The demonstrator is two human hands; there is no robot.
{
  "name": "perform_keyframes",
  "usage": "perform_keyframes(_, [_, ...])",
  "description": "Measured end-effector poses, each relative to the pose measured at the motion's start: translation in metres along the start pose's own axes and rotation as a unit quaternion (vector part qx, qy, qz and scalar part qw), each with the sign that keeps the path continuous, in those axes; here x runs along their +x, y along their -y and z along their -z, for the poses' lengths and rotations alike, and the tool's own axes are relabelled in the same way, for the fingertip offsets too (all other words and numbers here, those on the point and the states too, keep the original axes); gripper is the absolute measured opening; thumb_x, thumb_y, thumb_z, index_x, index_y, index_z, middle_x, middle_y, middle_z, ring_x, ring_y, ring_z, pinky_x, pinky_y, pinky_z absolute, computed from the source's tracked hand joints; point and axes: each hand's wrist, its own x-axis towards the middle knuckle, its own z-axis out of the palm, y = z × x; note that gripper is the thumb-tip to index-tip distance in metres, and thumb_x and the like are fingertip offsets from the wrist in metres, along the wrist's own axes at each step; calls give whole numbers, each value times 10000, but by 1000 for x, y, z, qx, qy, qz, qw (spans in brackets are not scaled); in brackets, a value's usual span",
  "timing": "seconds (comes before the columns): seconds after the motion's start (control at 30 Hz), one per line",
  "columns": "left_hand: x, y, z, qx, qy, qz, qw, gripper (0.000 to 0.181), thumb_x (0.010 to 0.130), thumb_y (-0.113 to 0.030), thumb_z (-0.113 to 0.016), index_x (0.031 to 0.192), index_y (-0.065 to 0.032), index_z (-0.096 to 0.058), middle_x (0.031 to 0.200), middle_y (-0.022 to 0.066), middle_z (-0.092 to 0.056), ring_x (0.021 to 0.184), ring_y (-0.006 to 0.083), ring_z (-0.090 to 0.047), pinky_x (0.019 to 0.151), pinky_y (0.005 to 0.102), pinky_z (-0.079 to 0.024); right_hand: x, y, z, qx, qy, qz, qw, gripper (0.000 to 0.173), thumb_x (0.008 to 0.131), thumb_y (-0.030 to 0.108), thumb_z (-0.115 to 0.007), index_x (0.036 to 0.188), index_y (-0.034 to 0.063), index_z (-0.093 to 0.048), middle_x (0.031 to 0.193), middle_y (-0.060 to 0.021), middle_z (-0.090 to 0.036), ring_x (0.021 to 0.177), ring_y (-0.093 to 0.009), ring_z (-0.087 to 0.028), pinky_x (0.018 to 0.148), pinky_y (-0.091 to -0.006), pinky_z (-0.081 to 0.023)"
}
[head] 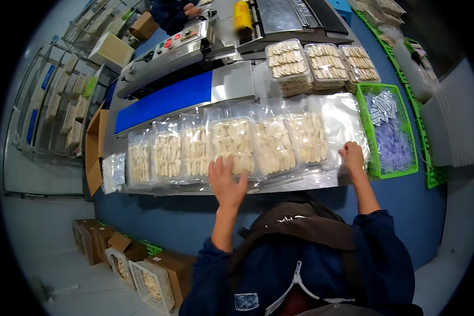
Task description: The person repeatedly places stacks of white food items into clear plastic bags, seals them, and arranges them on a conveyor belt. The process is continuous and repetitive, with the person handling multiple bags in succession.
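Observation:
A row of clear plastic bags lies across the metal table [339, 180], each holding a tray of pale sliced pieces, possibly dried mushroom. My left hand [226, 183], fingers spread, is over the lower edge of a middle bagged tray [232, 136]; whether it touches is unclear. To its right lie another bagged tray [275, 146] and the rightmost bagged tray [309, 136]. My right hand [353, 157] is at the right end of the table, over clear plastic film [333, 118], with its fingers curled. What its fingertips hold, if anything, cannot be made out.
A green basket [414, 158] of small sachets stands right of my right hand. Stacked filled trays [326, 63] sit behind the bags. Beyond are a blue conveyor belt [166, 102] and a machine with control buttons [170, 45]. Another person's hands [191, 10] show at the top.

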Motion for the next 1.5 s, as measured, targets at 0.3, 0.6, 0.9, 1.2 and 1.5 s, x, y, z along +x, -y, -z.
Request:
perform_keyframes(0.3, [16, 12, -32, 61, 27, -50, 997, 644, 653, -378, -650, 1229, -168, -453, 1317, 196, -299, 1185, 469, -236, 958, 546, -214, 28, -31, 7, 700, 43, -298, 648, 128, 780, 104, -573, 846, 1, -612, 825, -90, -623, 739, -188, -601, 581, -299, -478])
perform_keyframes(0.6, [15, -34, -10, -394, 95, 45, 913, 605, 755, -363, -634, 1191, 2, -429, 1154, 160, -454, 1010, 248, -451, 833, 360, -385, -30, 183, 89, 521, -76, 50, 849, 153, 763, 85, -616, 649, 26, -532, 572, 39, -447, 532, -43, -382, 486, -199, -318])
perform_keyframes(0.9, [-7, -2, 15, -344, 23, 240, 908, 256, 803, -220, -625, 719, 8, -545, 588, 14, -524, 524, 107, -487, 488, 240, -396, -44, 303, 53, 217, -73, 207, 951, 181, 775, 180, -572, 746, 20, -493, 536, -147, -519, 528, -300, -551, 480, -363, -435])
perform_keyframes(1.2, [-4, 54, 32, -116, -195, 108, 968, 389, 736, 13, -525, 1121, -41, -504, 760, 139, -556, 599, 281, -535, 569, 363, -446, -24, 286, 43, 16, 221, 422, 879, 257, 785, 185, -551, 908, -37, -507, 769, -183, -588, 696, -336, -593, 577, -389, -466])
perform_keyframes(1.5, [-7, 73, 37, -52, -235, 148, 959, 144, 793, -79, -561, 899, 3, -615, 790, 150, -587, 668, 308, -563, 595, 360, -463, 211, 161, 59, 166, -103, 93, 976, 322, 759, 305, -512, 884, 22, -604, 824, -188, -622, 798, -337, -595, 718, -382, -462])
